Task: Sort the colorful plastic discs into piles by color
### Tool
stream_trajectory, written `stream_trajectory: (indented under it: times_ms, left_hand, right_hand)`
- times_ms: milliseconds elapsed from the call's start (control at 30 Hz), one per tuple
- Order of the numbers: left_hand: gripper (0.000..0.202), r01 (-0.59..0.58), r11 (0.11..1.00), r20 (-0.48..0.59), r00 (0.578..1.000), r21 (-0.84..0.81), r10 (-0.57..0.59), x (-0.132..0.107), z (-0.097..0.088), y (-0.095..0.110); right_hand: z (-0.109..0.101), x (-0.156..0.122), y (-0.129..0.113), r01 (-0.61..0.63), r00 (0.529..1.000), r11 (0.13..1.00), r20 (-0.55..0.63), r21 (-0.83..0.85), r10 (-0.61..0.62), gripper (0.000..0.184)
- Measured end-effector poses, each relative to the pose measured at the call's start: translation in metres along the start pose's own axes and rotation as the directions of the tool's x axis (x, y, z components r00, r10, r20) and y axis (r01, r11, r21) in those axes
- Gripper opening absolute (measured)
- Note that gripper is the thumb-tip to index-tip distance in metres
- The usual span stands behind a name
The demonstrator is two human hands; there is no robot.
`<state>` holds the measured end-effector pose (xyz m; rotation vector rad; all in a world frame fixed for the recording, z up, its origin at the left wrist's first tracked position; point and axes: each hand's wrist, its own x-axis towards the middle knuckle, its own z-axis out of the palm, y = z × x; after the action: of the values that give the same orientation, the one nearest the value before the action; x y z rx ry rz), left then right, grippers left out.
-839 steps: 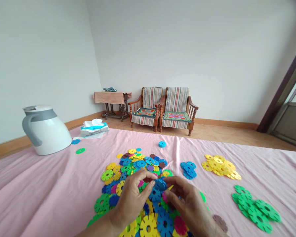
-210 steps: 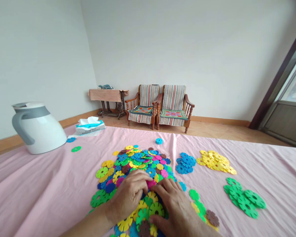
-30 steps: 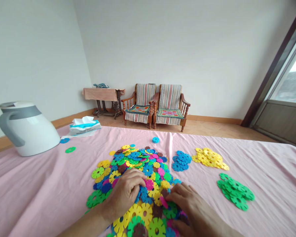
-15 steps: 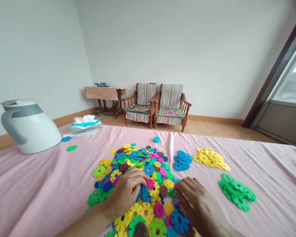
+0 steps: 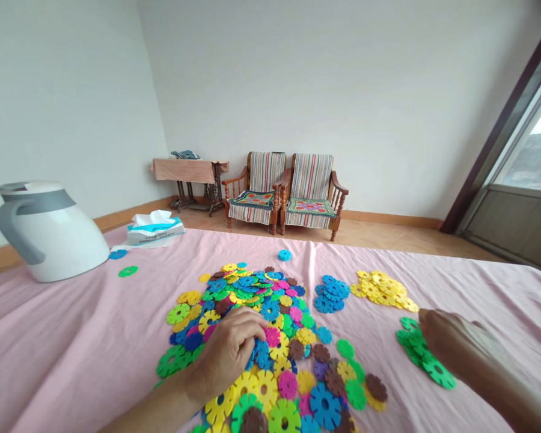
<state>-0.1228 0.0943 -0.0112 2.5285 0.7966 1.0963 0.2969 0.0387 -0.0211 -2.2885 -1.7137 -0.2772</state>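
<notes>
My left hand (image 5: 234, 340) rests on a mixed heap of notched plastic flower discs (image 5: 270, 311) in yellow, blue, green, pink and brown. Its fingers curl inward, and their tips are hidden, so whether a disc is in them does not show. To the right, my right hand (image 5: 455, 340) hovers over or touches a pile of green discs (image 5: 438, 371); its fingers are bent down, slightly blurred, and what they hold is hidden. Behind it lies a pile of yellow discs (image 5: 383, 288), with a pile of blue discs (image 5: 331, 293) left of that.
A white and grey jug (image 5: 67, 240) and a tissue box (image 5: 155, 231) stand at the left on the pink tablecloth (image 5: 94, 337). A few loose discs lie near them, and a small blue stack (image 5: 284, 255) sits behind the heap. Two wooden armchairs (image 5: 311, 186) stand beyond the table.
My right hand has moved right from the heap's edge to the green pile, uncovering discs at the heap's right side. The green disc by its fingers is gone from there. My left hand stays put.
</notes>
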Motion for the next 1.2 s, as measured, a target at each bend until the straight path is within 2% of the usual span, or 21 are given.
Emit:
stream_trajectory:
  times_ms: [67,100,167,200,267,333,400,467,567,633,700,800,900,967,1067,1133,1200]
  left_hand:
    - [0.032,0.005,1.0,0.004,1.0,0.002,-0.005,-0.001,0.0,-0.001]
    - [0.032,0.007,1.0,0.007,1.0,0.003,-0.007,-0.001,0.001,-0.001]
    - [0.033,0.012,1.0,0.014,1.0,0.004,-0.012,-0.001,0.001,-0.002]
    - [0.033,0.012,1.0,0.017,1.0,0.004,-0.012,-0.001,0.001,-0.002]
    - [0.034,0.01,1.0,0.017,1.0,0.002,-0.01,-0.001,0.0,-0.001]
    - [0.034,0.012,1.0,0.017,1.0,0.0,-0.012,-0.001,0.0,0.0]
    - [0.034,0.018,1.0,0.018,1.0,0.001,-0.019,0.0,0.0,0.0]
    - [0.034,0.017,1.0,0.017,1.0,0.0,-0.017,0.0,-0.001,0.0]
    - [0.034,0.013,1.0,0.014,1.0,-0.002,-0.013,0.001,-0.001,0.001]
    - [0.034,0.016,1.0,0.009,1.0,-0.003,-0.016,0.002,-0.002,0.002]
    - [0.035,0.017,1.0,0.008,1.0,-0.002,-0.017,0.002,-0.002,0.003]
    - [0.034,0.016,1.0,0.01,1.0,0.003,-0.016,0.002,-0.002,0.002]
    - [0.034,0.014,1.0,0.007,1.0,0.003,-0.014,0.001,-0.001,0.001]
    - [0.034,0.017,1.0,0.005,1.0,0.005,-0.017,0.001,-0.001,0.001]
    - [0.035,0.012,1.0,-0.001,1.0,0.006,-0.012,0.001,-0.001,0.002]
    - [0.035,0.011,1.0,-0.003,1.0,0.004,-0.011,0.001,-0.001,0.002]
    - [0.036,0.015,1.0,-0.008,1.0,0.001,-0.015,0.001,-0.001,0.003]
  right_hand:
    - [-0.01,-0.004,-0.022,0.075,0.997,0.995,0.04,-0.061,-0.073,0.023]
    - [-0.016,-0.008,-0.037,0.122,0.991,0.992,0.064,-0.04,-0.119,0.023]
    - [-0.031,-0.02,-0.072,0.255,0.953,0.952,0.122,0.17,-0.277,0.021]
    - [-0.039,-0.028,-0.09,0.313,0.914,0.896,0.156,0.314,-0.374,0.018]
    - [-0.053,-0.045,-0.121,0.404,0.795,0.74,0.193,0.538,-0.575,0.016]
    - [-0.06,-0.059,-0.143,0.497,0.711,0.632,0.138,0.595,-0.689,0.012]
    - [-0.06,-0.066,-0.156,0.587,0.651,0.579,0.095,0.566,-0.753,0.015]
    - [-0.053,-0.067,-0.162,0.645,0.611,0.568,0.101,0.512,-0.785,0.02]
    - [-0.042,-0.065,-0.164,0.679,0.573,0.577,0.162,0.454,-0.803,0.023]
    - [-0.034,-0.065,-0.163,0.69,0.568,0.582,0.177,0.43,-0.804,0.024]
    - [-0.027,-0.068,-0.163,0.715,0.573,0.578,0.144,0.394,-0.807,0.023]
    - [-0.017,-0.075,-0.166,0.762,0.596,0.577,0.032,0.293,-0.803,0.01]
    - [-0.02,-0.076,-0.169,0.766,0.618,0.59,-0.042,0.256,-0.785,0.02]
    - [-0.03,-0.07,-0.168,0.7,0.681,0.624,-0.062,0.346,-0.73,0.022]
    - [-0.043,-0.045,-0.161,0.508,0.829,0.709,-0.054,0.489,-0.557,0.022]
    - [-0.041,-0.019,-0.152,0.384,0.906,0.775,-0.043,0.501,-0.421,0.021]
    - [-0.03,0.01,-0.143,0.247,0.961,0.819,-0.022,0.518,-0.276,0.018]
